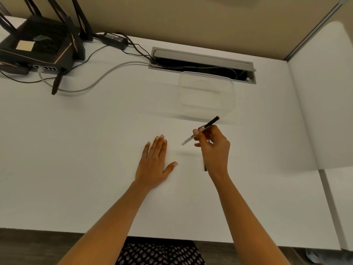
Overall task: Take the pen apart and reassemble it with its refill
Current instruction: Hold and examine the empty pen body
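Observation:
My right hand [214, 148] holds a pen [210, 123] above the white desk [86, 150]. The pen has a white printed barrel pointing down-left and a black end pointing up-right; my fingers pinch it around the middle. A small dark piece [205, 167] lies on the desk beside my right wrist, mostly hidden by the hand. My left hand [155, 163] rests flat on the desk to the left of the pen, palm down, fingers together and thumb spread, holding nothing.
A clear plastic container [207, 92] sits just beyond the pen. Behind it is an open cable slot [202, 64] in the desk. A black router [38, 43] with antennas and cables [99, 79] fills the far left corner. A partition wall stands at the right.

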### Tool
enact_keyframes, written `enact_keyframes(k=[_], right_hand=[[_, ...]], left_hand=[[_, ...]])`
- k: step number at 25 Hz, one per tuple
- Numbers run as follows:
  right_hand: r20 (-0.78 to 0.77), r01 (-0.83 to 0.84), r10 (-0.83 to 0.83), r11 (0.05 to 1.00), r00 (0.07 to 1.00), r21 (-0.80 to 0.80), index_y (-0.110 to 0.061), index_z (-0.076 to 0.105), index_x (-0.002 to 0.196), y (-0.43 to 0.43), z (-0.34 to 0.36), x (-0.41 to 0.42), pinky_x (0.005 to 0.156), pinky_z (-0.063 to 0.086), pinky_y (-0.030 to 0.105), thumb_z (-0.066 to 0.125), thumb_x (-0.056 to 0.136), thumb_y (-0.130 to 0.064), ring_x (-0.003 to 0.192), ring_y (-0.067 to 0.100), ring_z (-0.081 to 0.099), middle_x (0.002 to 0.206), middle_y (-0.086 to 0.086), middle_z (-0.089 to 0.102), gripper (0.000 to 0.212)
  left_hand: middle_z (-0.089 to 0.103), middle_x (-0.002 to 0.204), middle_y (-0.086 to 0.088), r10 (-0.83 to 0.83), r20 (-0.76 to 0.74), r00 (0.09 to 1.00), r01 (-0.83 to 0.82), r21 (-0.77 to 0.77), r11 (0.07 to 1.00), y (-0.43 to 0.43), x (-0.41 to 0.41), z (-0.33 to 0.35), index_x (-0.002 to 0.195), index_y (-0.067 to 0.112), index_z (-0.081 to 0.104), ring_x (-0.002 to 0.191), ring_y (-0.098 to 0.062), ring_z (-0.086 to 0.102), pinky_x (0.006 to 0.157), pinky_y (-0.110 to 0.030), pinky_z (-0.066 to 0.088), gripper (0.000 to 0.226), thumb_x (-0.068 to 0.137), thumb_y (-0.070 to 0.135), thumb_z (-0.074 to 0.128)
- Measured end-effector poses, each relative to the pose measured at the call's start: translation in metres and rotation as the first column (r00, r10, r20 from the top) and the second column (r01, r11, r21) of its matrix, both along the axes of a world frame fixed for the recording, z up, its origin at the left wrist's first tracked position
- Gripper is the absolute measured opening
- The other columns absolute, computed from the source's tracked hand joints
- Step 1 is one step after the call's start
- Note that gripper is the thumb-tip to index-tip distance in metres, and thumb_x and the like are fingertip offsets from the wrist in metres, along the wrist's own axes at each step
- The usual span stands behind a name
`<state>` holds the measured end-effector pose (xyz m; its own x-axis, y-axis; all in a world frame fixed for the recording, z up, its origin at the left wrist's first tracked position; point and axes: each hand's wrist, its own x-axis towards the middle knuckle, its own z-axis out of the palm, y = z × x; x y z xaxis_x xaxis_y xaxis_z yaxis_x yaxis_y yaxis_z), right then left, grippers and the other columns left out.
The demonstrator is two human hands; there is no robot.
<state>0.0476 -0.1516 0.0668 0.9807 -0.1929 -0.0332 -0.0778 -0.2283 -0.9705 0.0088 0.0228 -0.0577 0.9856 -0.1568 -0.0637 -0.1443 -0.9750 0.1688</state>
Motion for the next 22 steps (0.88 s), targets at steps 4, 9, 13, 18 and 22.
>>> enact_keyframes(k=[4, 9, 13, 18, 22], right_hand=[[0.325, -0.007, 0.124, 0.941, 0.938, -0.338, -0.028, 0.060, 0.097, 0.005, 0.002, 0.002, 0.070, 0.046, 0.006, 0.062, 0.096, -0.017, 0.084, -0.008, 0.062, 0.089, -0.031, 0.063, 0.011], [0.040, -0.184, 0.253, 0.796, 0.967, -0.577, -0.002, 0.064, 0.106, 0.013, -0.042, -0.014, 0.078, 0.054, 0.035, 0.052, 0.100, -0.012, 0.095, 0.027, 0.066, 0.101, 0.011, 0.069, 0.017], [0.153, 0.012, 0.044, 0.938, 0.987, -0.347, -0.009, 0.069, 0.101, 0.006, -0.038, 0.006, 0.066, 0.051, 0.027, 0.060, 0.096, -0.012, 0.082, 0.008, 0.067, 0.091, 0.002, 0.073, 0.011], [0.026, -0.010, 0.016, 0.981, 1.000, -0.193, -0.029, 0.066, 0.090, -0.005, -0.020, 0.012, 0.071, 0.058, 0.030, 0.063, 0.095, -0.019, 0.076, 0.012, 0.070, 0.075, -0.019, 0.067, 0.011], [0.060, 0.010, 0.000, 0.986, 0.998, -0.165, -0.043, 0.064, 0.085, -0.009, -0.011, 0.009, 0.076, 0.061, 0.041, 0.064, 0.094, -0.022, 0.075, 0.016, 0.070, 0.073, -0.018, 0.068, 0.022]], left_hand=[[0.013, 0.161, -0.011, -0.009, -0.011, 1.000, 0.009, -0.012, 1.000, 0.000, 0.001, 0.000, 0.151, 0.006, 0.016, 0.149, -0.023, 0.008, 0.120, -0.047, 0.017, 0.082, 0.093, 0.064, 0.019], [0.013, 0.161, -0.011, -0.009, -0.012, 1.000, 0.009, -0.013, 1.000, 0.000, 0.001, -0.001, 0.151, 0.006, 0.016, 0.150, -0.022, 0.007, 0.121, -0.046, 0.015, 0.083, 0.094, 0.065, 0.021], [0.014, 0.161, -0.012, -0.013, 0.003, 1.000, 0.013, 0.001, 1.000, 0.000, 0.002, -0.001, 0.150, 0.005, 0.017, 0.150, -0.023, 0.009, 0.120, -0.046, 0.017, 0.082, 0.094, 0.064, 0.021], [0.016, 0.160, -0.012, -0.006, -0.006, 1.000, 0.006, -0.003, 1.000, 0.000, 0.003, 0.000, 0.150, 0.004, 0.020, 0.149, -0.023, 0.011, 0.119, -0.047, 0.019, 0.082, 0.094, 0.063, 0.025], [0.015, 0.161, -0.012, -0.004, -0.015, 1.000, 0.004, 0.012, 1.000, 0.000, 0.001, 0.001, 0.150, 0.004, 0.020, 0.149, -0.023, 0.010, 0.120, -0.047, 0.018, 0.082, 0.093, 0.064, 0.024]])
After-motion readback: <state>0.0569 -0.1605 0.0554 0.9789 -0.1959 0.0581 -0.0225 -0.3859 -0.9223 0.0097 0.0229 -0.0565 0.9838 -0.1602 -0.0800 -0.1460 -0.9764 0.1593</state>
